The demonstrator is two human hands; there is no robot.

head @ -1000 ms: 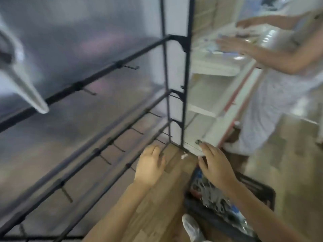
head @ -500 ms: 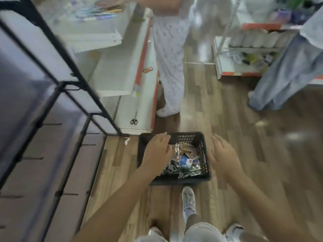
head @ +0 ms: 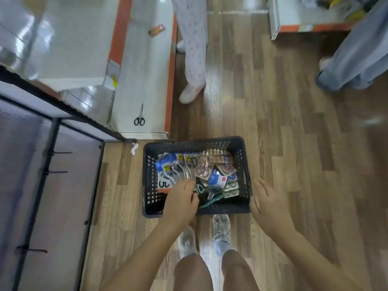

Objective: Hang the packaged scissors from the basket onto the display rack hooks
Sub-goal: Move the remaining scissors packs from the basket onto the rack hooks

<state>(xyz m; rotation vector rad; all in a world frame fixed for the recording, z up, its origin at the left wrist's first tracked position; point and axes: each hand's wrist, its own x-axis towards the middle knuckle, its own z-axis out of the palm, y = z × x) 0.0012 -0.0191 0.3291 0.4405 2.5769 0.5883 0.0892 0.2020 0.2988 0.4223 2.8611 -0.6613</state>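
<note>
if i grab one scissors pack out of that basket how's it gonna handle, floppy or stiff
Probably flat and light: each scissors pack looks like thin card with a clear blister. Likely stiff along the scissors, bendier at the card top. The glossy packs overlap loosely in the basket, so neighbours may slide or lift along where the left hand reaches in.

A dark, matt plastic basket [head: 244, 164] with perforated walls is seen on a wood-grain plank floor [head: 294, 143] with a slight sheen. The packaged scissors [head: 190, 164] inside are wrapped in glossy clear plastic over printed card. The display rack [head: 50, 148] at the left is built of matt black metal bars with thin wire hooks [head: 60, 152]. The shelf base [head: 144, 66] at the far left looks smooth, glossy white.
</note>
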